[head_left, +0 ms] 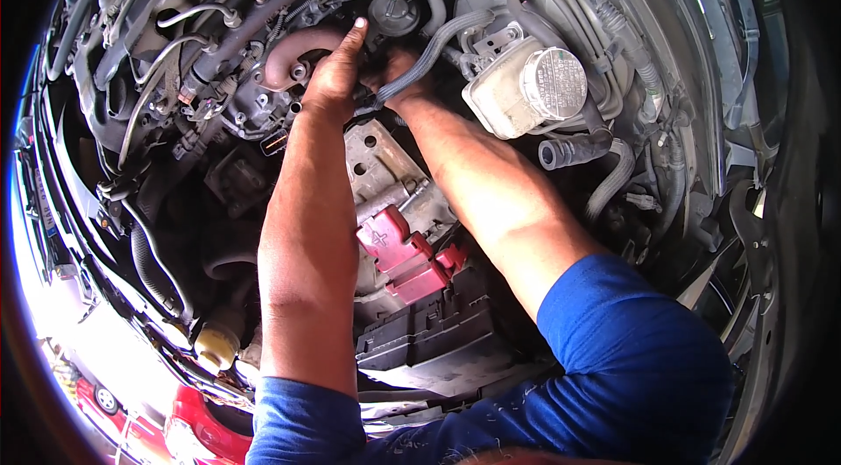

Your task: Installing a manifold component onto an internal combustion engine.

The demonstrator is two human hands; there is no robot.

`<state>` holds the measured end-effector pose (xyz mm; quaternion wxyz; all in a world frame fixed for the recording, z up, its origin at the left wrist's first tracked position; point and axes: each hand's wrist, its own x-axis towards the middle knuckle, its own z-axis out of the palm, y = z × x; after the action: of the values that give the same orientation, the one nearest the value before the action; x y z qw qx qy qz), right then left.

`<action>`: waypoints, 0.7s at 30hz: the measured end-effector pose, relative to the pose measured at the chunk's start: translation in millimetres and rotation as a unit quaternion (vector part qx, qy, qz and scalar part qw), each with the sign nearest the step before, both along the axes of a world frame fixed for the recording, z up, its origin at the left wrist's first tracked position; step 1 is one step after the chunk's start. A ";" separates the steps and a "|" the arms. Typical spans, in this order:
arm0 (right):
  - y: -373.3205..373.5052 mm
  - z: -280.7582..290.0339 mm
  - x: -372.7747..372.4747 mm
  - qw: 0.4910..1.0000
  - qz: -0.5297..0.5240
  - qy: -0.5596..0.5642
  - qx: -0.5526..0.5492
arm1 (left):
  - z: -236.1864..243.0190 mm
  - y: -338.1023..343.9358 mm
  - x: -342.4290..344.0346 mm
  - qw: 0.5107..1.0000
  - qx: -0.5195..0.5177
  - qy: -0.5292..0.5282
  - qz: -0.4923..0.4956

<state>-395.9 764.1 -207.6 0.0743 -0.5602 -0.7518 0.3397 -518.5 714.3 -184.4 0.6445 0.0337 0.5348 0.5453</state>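
Observation:
Both my hands reach deep into a car's engine bay, close together beside a curved brownish metal pipe [291, 56]. My left hand [335, 75] is against the pipe's right end, its thumb stretched upward; its other fingers are hidden below. Just to its right, my right hand [405, 78] goes down into a shadowed gap, partly behind a grey braided hose [442, 38]. Its fingers cannot be made out, nor can anything they may hold. A round metal canister [394, 15] sits just beyond the two hands.
To the right stands a whitish fluid reservoir [499, 100] with a round cap [554, 84], above an open-ended hose [574, 151]. Between my forearms are a red plastic terminal cover [399, 248] and a black box [434, 334]. Metal lines [166, 49] run at the left.

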 end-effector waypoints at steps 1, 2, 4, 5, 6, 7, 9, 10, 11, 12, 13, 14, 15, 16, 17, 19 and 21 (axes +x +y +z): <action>-2.5 -0.3 -2.6 1.000 0.002 0.002 -0.003 | -1.4 -2.4 -3.8 1.000 -0.004 0.020 -0.018; -0.6 -2.3 0.5 0.999 0.003 0.027 -0.027 | -0.8 -0.8 -2.4 0.999 -0.003 0.036 -0.038; 5.0 -6.0 5.7 0.997 0.004 0.052 -0.050 | 0.1 1.7 0.6 0.999 -0.007 0.020 -0.038; 8.4 -5.5 6.8 0.993 0.017 0.050 -0.107 | -0.8 1.6 -1.0 0.999 -0.013 0.007 -0.035; 10.3 -4.9 5.8 0.985 0.031 0.047 -0.165 | -1.7 1.1 -2.5 0.999 -0.013 0.008 -0.035; 8.1 -6.5 1.9 0.985 0.032 0.049 -0.165 | -2.7 0.1 -3.9 1.000 -0.022 -0.003 -0.021; 11.4 -17.5 8.2 0.990 0.013 0.089 -0.109 | -0.9 7.9 5.1 0.999 -0.023 -0.022 -0.012; 14.6 -22.3 14.0 0.991 0.011 0.085 -0.105 | -0.1 11.2 10.9 0.999 -0.010 -0.040 0.009; 7.5 -21.2 10.0 0.992 0.005 0.105 -0.074 | -2.3 7.0 7.8 0.998 -0.004 -0.051 0.034; 2.2 -19.7 5.9 0.991 -0.002 0.124 -0.044 | -4.5 3.3 4.8 0.998 -0.007 -0.048 0.037; 1.0 -17.7 1.3 0.991 -0.001 0.127 -0.047 | -6.8 -0.6 2.7 0.997 0.017 -0.060 0.047; 5.7 -19.0 2.5 0.991 0.003 0.097 -0.089 | -6.6 -0.3 4.8 0.995 0.044 -0.076 0.054; 9.0 -20.4 3.7 0.989 0.007 0.067 -0.130 | -6.3 -0.5 6.2 0.995 0.044 -0.077 0.053; 9.9 -22.1 4.3 0.989 0.006 0.066 -0.130 | -5.9 -1.5 7.7 0.992 0.064 -0.090 0.069; 10.8 -24.5 5.5 0.991 0.010 0.059 -0.117 | -1.7 -1.3 11.0 0.987 0.083 -0.105 0.085; 14.5 -28.3 11.0 0.994 0.013 0.048 -0.102 | 7.2 1.4 15.6 0.989 0.073 -0.110 0.069; 15.7 -25.3 6.7 0.996 0.037 -0.004 -0.085 | 10.5 1.9 11.2 0.991 0.062 -0.106 0.060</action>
<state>-389.2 779.7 -233.0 0.0112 -0.5379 -0.7405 0.4027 -507.3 716.1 -174.0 0.6605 -0.0163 0.4297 0.6155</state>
